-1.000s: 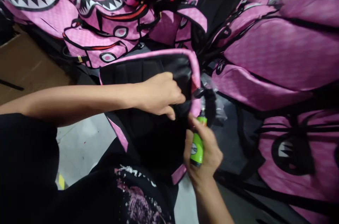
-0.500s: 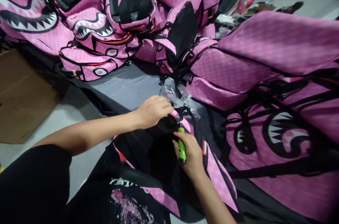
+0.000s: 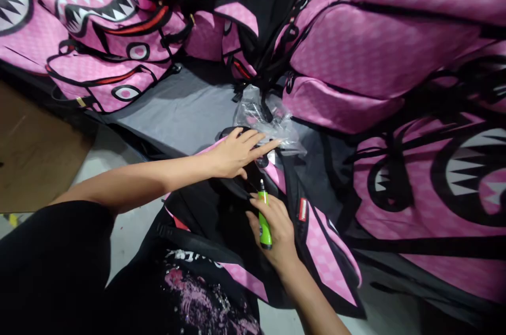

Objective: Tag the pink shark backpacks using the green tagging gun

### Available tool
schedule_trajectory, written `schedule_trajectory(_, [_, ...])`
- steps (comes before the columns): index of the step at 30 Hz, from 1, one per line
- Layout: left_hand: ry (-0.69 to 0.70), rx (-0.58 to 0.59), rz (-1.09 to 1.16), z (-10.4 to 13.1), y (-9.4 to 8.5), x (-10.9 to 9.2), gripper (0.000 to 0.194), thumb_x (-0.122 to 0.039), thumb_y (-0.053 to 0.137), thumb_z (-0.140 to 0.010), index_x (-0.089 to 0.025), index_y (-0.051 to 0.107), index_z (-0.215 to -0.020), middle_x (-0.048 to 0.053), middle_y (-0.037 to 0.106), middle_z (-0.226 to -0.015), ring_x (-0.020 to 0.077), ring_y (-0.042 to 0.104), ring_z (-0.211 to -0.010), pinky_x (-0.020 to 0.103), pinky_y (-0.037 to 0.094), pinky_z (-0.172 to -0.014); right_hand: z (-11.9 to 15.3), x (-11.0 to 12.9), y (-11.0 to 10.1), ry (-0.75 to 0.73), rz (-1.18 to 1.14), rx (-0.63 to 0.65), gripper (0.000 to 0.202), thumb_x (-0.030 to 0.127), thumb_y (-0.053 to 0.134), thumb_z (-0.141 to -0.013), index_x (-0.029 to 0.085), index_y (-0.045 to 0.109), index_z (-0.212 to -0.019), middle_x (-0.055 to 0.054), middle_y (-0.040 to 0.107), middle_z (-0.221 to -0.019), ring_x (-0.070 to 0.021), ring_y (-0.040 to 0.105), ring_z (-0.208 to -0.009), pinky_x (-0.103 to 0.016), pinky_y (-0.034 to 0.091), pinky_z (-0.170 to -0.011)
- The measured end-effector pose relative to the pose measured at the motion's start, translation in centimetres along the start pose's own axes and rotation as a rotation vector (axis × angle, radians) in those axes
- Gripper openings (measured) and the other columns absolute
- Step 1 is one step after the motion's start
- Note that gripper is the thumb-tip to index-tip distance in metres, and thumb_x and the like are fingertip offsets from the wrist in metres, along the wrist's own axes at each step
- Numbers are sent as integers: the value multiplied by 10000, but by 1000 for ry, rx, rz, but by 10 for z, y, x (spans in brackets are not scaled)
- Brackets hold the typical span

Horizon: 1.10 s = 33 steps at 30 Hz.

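Observation:
A black-and-pink backpack [image 3: 233, 219] lies in front of me, its dark side up and a red tag [image 3: 303, 209] on its right part. Across the bag's top edge my left hand [image 3: 239, 153] rests with fingers spread, holding nothing. My right hand [image 3: 276, 227] is closed around a bright green marker-like pen [image 3: 264, 224], whose pale tip points up and away from me. The tip looks apart from the left hand, just below it. Beyond the fingers, a crumpled clear plastic bag [image 3: 269, 118] lies by the backpack's top.
Pink bags with shark-mouth prints [image 3: 95, 2] are piled at the back left. More pink bags [image 3: 379, 55] stand stacked on the right. Grey cloth [image 3: 190, 105] covers the surface between them. A brown cardboard box [image 3: 35, 150] is at the left edge.
My left hand has let go of the bag's top strap area and spread flat over the top edge. The pen's tip has come away from the strap. The view has tilted down.

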<state>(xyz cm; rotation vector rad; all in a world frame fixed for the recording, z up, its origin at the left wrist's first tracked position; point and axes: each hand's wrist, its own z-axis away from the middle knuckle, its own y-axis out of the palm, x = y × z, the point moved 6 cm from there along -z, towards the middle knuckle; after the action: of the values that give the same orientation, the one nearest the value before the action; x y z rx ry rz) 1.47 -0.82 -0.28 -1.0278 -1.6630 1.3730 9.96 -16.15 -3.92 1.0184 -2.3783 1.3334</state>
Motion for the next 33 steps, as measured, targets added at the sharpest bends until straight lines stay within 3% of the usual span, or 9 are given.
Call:
schedule_trajectory(3, [90, -39, -42, 5, -5, -14, 1184, -516, 800, -709, -158, 89, -1585, 217, 151, -1639, 381, 160, -1518, 563, 168, -1191, -2, -15, -3, -5, -9, -38, 374, 167, 631, -885, 234, 575, -1249, -114, 721, -1098, -262, 678, -1018, -465, 585, -852])
schedule_trajectory(6, [144, -22, -112, 0, 0, -25, 1101, -379, 772, -748, -230, 73, -1586, 185, 113, -1652, 348, 113, -1543, 593, 149, -1188, -2, -26, -4, 46, -60, -59, 350, 263, 589, -924, 222, 580, -1271, -112, 732, -1053, -271, 686, -993, -465, 593, -833])
schedule_trajectory(11, [93, 22, -128, -13, 20, -21, 1024, -300, 721, -792, -243, 76, -1585, 180, 154, -1640, 355, 214, -1517, 615, 204, -1162, -5, -33, -6, 100, -46, -1, 414, 438, 509, -967, 179, 580, -1282, -139, 717, -1079, -275, 706, -965, -424, 605, -804])
schedule_trajectory(15, [71, 4, -27, -16, 27, -16, 935, -292, 695, -824, -226, 155, -1584, 195, 252, -1615, 373, 390, -1408, 564, 295, -1123, -14, -42, -14, 211, 44, 73, 334, 374, 574, -943, 184, 594, -1218, -104, 734, -1041, -224, 731, -879, -344, 613, -776])
schedule_trajectory(19, [69, 4, 18, -17, 28, -15, 917, -292, 703, -822, -202, 191, -1577, 196, 269, -1608, 379, 366, -1411, 568, 257, -1131, -27, -41, -21, 191, -73, 244, 299, 277, 634, -914, 200, 634, -1204, -84, 734, -1109, -205, 720, -968, -339, 598, -869])
schedule_trajectory(23, [36, 13, 44, -20, 31, -15, 958, -262, 720, -794, -193, 174, -1579, 201, 271, -1602, 390, 332, -1427, 561, 258, -1119, -41, -47, -25, 234, -123, 346, 279, 307, 643, -919, 204, 684, -1175, -79, 731, -1108, -210, 704, -1019, -362, 589, -880])
schedule_trajectory(28, [-21, 94, 23, -28, 34, -14, 889, -173, 652, -808, -169, 199, -1573, 221, 296, -1584, 369, 477, -1285, 495, 356, -1027, -56, -54, -13, 181, -3, 471, 250, 317, 607, -914, 183, 718, -1094, -75, 734, -1030, -218, 702, -927, -390, 585, -837])
schedule_trajectory(33, [-5, 215, -7, -28, 26, -15, 898, -205, 618, -837, -189, 124, -1587, 203, 271, -1599, 357, 436, -1340, 480, 354, -1037, -51, -46, -15, 151, 44, 460, 252, 249, 592, -929, 172, 683, -1151, -93, 707, -1079, -223, 682, -964, -391, 581, -853])
